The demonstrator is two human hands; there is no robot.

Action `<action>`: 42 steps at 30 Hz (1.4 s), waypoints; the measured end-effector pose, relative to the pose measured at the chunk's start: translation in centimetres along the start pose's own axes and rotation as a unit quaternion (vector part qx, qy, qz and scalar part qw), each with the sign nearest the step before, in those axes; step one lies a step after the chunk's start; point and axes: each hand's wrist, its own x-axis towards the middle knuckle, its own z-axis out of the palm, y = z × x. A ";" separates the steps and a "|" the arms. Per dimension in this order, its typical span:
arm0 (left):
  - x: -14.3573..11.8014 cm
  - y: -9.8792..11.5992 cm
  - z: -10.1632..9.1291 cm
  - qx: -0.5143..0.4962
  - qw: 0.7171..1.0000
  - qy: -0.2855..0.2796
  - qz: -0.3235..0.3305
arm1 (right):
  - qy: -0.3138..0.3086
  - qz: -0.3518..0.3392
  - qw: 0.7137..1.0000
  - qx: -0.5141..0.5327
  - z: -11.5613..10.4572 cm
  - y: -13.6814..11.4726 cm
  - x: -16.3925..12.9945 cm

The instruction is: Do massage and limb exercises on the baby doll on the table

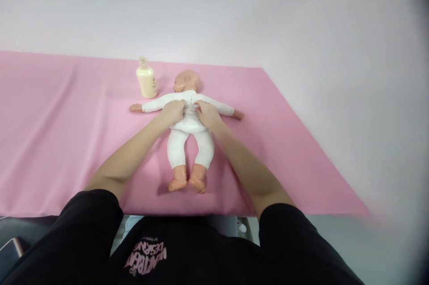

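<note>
Pink sheet: both hands, L & R, pinch doll suit; bottle label unreadable.

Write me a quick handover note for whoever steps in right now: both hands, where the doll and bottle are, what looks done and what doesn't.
Left hand: fingers curled on the doll's chest, pinching the white suit at its front.
Right hand: same, on the other side of the chest seam.
Doll: on its back on the pink cloth, arms spread, feet toward the person.
Bottle: upright beside the doll's head, untouched.
Done: doll laid flat, suit covers arms and legs.
Left: chest front in hand; whether it is open or closed cannot be seen.
</note>
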 end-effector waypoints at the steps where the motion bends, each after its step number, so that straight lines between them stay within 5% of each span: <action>1: 0.0 0.0 0.3 -0.004 1.000 0.012 -0.005 | -0.001 -0.001 1.000 0.001 0.0 0.1 0.0; 14: 0.7 0.2 1.3 0.003 0.999 0.030 -0.014 | -0.038 -0.015 0.999 -0.017 -0.9 -0.3 0.0; 21: 1.0 0.4 1.4 0.006 0.998 0.069 0.005 | 0.032 -0.067 0.997 -0.039 0.4 0.7 0.2; 31: 1.4 -0.2 2.2 -0.059 0.992 0.102 -0.040 | 0.051 -0.052 0.997 0.033 1.6 2.1 0.9; 42: 2.2 -1.3 3.3 -0.090 0.986 0.141 -0.012 | 0.069 -0.063 0.996 0.015 1.9 2.2 0.8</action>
